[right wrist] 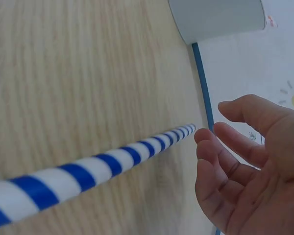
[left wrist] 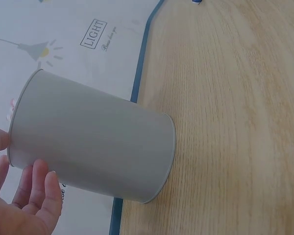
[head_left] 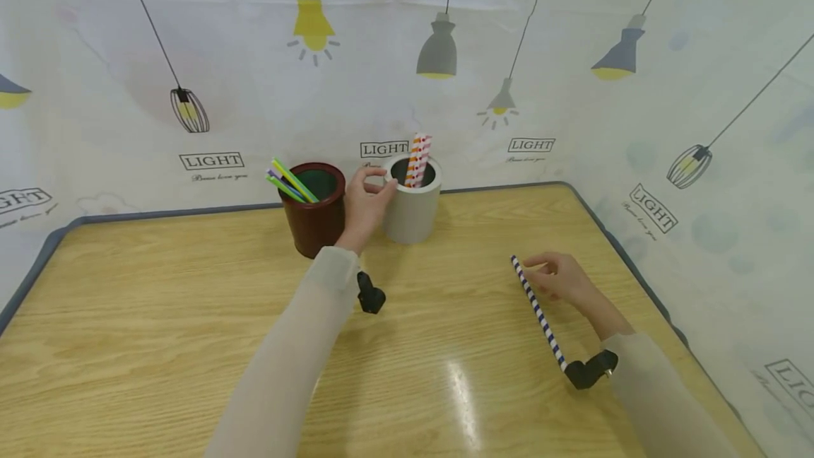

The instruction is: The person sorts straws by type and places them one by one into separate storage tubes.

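A light grey cylindrical cup (head_left: 412, 214) stands upright at the back of the table, with several orange- and pink-patterned paper straws (head_left: 417, 161) leaning in it. My left hand (head_left: 369, 203) is at the cup's left side, its thumb and finger pinching the rim. In the left wrist view, the other fingers (left wrist: 38, 191) curl loosely beside the cup wall. On the right, a blue-and-white striped straw (head_left: 539, 313) lies slantwise on the tabletop. Just beside its far end is my right hand (head_left: 559, 278), fingers loosely bent, with nothing between thumb and fingertips in the right wrist view.
A dark red-brown cup (head_left: 313, 226) holding several green, yellow and purple sticks (head_left: 292, 181) stands left of the grey cup. The wooden table (head_left: 159, 316) has a blue-grey edge. Behind and to the right rises a white wall covering (head_left: 381, 90) printed with lamps.
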The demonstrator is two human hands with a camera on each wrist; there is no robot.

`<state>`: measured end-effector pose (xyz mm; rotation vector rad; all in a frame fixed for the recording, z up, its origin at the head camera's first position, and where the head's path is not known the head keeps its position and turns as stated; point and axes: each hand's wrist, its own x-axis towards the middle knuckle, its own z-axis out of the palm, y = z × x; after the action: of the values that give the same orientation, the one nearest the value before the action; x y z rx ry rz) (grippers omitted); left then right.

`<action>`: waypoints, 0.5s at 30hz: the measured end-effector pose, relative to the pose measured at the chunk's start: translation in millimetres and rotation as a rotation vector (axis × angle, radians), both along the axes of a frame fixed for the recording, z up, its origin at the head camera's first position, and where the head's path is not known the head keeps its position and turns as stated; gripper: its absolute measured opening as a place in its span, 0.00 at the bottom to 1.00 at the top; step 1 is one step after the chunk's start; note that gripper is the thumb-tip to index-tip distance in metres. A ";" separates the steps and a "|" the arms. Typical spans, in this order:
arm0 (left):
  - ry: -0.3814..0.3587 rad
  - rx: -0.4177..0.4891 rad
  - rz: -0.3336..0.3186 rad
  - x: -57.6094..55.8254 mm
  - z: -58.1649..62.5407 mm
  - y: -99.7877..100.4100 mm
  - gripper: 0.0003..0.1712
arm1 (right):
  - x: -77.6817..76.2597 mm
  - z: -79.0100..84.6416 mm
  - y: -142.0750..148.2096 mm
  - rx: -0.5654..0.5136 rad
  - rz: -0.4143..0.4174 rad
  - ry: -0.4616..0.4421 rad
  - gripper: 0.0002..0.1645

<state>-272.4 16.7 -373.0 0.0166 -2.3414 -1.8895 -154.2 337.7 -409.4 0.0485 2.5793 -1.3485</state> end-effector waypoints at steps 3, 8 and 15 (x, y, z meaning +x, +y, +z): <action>0.007 0.003 0.000 -0.5 -0.5 0.1 0.17 | 3.7 -4.6 4.8 0.005 -0.028 0.003 0.25; 0.014 0.009 -0.006 -1.2 -1.9 0.0 0.17 | 8.6 -15.3 9.8 0.070 -0.069 0.009 0.25; 0.021 0.012 -0.003 -1.1 -1.6 0.3 0.17 | 13.5 -28.0 8.5 0.025 -0.111 -0.027 0.25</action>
<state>-273.4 17.0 -374.6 -0.0051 -2.3184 -1.8952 -140.7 346.2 -437.4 0.2158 2.6058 -1.3423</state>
